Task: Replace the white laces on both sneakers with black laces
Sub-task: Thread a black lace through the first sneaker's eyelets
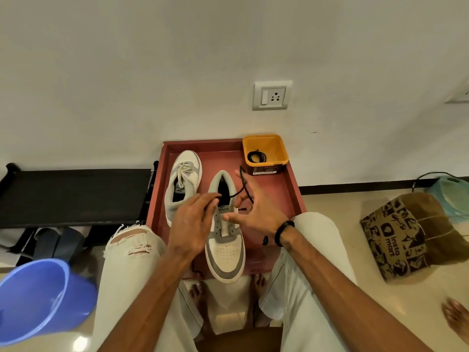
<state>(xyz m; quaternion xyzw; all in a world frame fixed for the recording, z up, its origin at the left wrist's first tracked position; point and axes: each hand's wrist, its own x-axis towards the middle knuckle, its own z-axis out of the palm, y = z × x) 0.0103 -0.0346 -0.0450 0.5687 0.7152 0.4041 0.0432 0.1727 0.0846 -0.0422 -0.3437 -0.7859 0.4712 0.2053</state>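
Note:
Two white and grey sneakers lie on a red tray (pixel 286 191). The left sneaker (pixel 183 181) still carries its white lace. The near sneaker (pixel 225 240) has bare eyelets, its toe toward me. My left hand (pixel 193 224) pinches one end of a black lace (pixel 244 186) over that sneaker's opening. My right hand (pixel 253 209) holds the same lace higher up between thumb and fingers, the other fingers spread. A loose end of it trails by my right wrist. A second black lace (pixel 256 156) sits coiled in a yellow tub (pixel 276 148).
The tray rests between my knees against a white wall with a socket plate (pixel 271 95). A black low shelf (pixel 76 194) stands left, a blue bucket (pixel 43 298) at lower left, a printed paper bag (pixel 403 237) at right. Another person's toes (pixel 456 321) show at the right edge.

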